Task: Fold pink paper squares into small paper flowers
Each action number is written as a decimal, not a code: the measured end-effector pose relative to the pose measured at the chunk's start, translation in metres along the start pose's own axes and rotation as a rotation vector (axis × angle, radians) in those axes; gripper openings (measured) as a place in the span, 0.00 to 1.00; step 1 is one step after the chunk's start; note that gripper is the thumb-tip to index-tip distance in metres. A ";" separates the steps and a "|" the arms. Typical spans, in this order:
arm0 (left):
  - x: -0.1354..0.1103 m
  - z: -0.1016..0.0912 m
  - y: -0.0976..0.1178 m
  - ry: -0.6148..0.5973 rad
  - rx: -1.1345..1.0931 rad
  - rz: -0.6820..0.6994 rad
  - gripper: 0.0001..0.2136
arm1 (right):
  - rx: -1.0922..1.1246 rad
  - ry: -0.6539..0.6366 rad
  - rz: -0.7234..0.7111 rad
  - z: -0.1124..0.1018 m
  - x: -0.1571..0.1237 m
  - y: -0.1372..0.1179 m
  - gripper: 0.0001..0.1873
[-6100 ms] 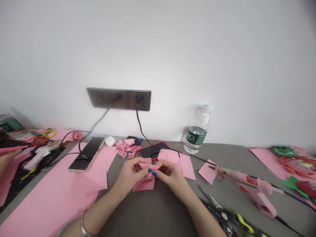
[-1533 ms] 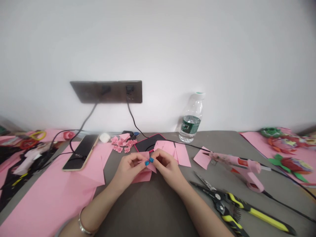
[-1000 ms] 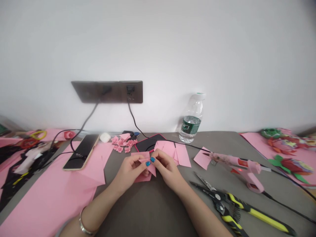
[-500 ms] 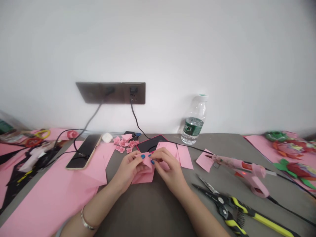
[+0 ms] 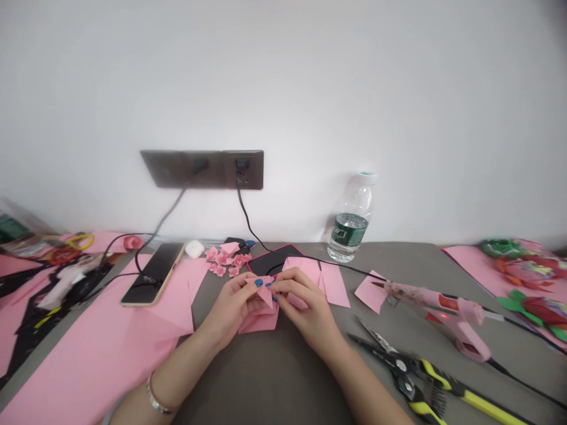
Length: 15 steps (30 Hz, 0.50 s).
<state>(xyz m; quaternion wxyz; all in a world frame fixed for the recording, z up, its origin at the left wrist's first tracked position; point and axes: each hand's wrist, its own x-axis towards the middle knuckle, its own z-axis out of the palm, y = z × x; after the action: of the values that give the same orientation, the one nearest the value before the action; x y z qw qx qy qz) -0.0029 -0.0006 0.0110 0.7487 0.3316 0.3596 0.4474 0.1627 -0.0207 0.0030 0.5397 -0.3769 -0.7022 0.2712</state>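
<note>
Both hands meet over the grey table (image 5: 283,378) and pinch a small folded pink paper piece (image 5: 266,294). My left hand (image 5: 233,307) grips its left side with thumb and fingers closed. My right hand (image 5: 305,307) presses its right edge, fingers curled over the fold. Another pink square (image 5: 259,321) lies flat under the hands. Behind them sit a stack of pink squares (image 5: 323,280) and several small folded pink flowers (image 5: 225,260).
A pink glue gun (image 5: 438,307) and yellow-handled pliers (image 5: 425,378) lie to the right, a water bottle (image 5: 352,227) stands by the wall. A phone (image 5: 155,274) rests on a large pink sheet (image 5: 110,348) at left. Cables run from the wall socket (image 5: 204,169).
The hands have kept folding the pink piece, the right fingers shifting over its top edge. The view has drifted slightly; nothing else on the table moved.
</note>
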 end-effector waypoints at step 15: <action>-0.001 0.002 -0.003 -0.012 0.174 0.056 0.10 | 0.048 0.088 0.114 0.002 0.001 -0.002 0.05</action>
<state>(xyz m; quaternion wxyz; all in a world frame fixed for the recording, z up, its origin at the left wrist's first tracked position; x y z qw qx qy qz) -0.0010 -0.0032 0.0100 0.7065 0.4079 0.3831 0.4333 0.1600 -0.0210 0.0041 0.5629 -0.4145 -0.6485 0.3014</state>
